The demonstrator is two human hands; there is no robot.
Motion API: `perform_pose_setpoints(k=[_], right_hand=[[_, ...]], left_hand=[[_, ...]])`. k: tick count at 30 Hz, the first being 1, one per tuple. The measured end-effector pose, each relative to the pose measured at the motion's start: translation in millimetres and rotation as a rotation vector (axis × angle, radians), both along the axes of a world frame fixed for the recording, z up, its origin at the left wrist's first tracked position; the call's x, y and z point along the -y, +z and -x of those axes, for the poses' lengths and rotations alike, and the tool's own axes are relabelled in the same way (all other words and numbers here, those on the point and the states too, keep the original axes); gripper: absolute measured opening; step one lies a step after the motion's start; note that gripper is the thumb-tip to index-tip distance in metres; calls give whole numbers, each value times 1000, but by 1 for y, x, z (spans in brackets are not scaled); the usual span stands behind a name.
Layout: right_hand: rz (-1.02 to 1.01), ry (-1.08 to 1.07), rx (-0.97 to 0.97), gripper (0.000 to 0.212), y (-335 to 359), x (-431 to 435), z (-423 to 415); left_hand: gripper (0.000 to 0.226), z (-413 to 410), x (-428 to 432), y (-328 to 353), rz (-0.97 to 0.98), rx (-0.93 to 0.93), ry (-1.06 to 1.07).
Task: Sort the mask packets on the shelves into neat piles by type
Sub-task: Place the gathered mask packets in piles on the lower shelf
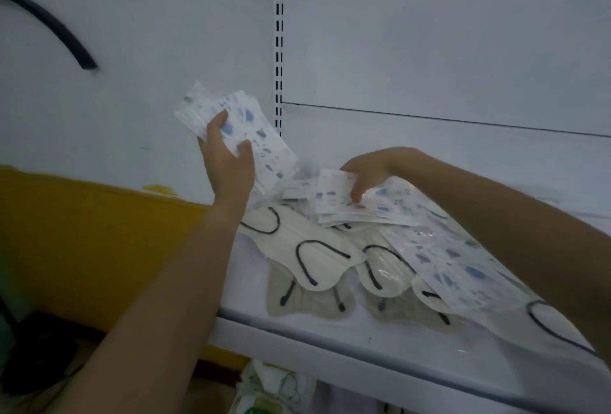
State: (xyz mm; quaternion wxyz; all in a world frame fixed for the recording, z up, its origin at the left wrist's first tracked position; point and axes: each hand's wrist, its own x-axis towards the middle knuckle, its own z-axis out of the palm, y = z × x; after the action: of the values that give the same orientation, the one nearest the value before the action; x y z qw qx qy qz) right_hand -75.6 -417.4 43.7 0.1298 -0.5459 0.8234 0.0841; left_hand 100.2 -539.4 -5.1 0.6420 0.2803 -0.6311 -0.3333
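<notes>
My left hand (228,162) holds a fanned stack of white packets with blue print (261,142), raised above the shelf's left end. My right hand (367,172) reaches over the heap and grips another blue-printed packet (334,197) lying on top of more of the same kind. Cream masks with black ear loops (317,261) in clear wrappers lie spread across the white shelf (297,331). A larger blue-printed packet (456,268) slants under my right forearm, partly hidden by it.
The white shelf back panel with a slotted upright (279,49) rises behind the heap. A yellow and white wall (82,215) lies to the left, with a black cable (49,23) on it. More packets (274,387) show on the shelf below.
</notes>
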Motion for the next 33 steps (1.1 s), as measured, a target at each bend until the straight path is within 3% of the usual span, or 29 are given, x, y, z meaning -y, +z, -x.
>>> perform_pose_setpoints(k=[5, 8, 14, 18, 22, 25, 28, 31, 33], right_hand=[[102, 31, -26, 56, 30, -4, 8], [195, 52, -24, 27, 43, 15, 9], [106, 37, -28, 38, -3, 72, 4], [43, 8, 1, 52, -21, 82, 6], [79, 48, -3, 44, -13, 80, 11], [204, 76, -85, 44, -8, 71, 18], [311, 140, -126, 27, -3, 51, 28], [454, 119, 12, 27, 10, 19, 39], [625, 31, 218, 31, 23, -6, 46]], left_hand=[[47, -7, -2, 6, 76, -127, 150], [46, -15, 2, 5, 137, -183, 235], [46, -15, 13, -5, -69, -120, 96], [47, -14, 12, -4, -60, -59, 59], [47, -14, 10, -5, -36, -36, 73], [47, -14, 9, -5, -52, -51, 101], [46, -14, 8, -4, -68, -66, 128], [47, -13, 6, -4, -67, -60, 130], [47, -13, 4, -4, -62, -44, 105]])
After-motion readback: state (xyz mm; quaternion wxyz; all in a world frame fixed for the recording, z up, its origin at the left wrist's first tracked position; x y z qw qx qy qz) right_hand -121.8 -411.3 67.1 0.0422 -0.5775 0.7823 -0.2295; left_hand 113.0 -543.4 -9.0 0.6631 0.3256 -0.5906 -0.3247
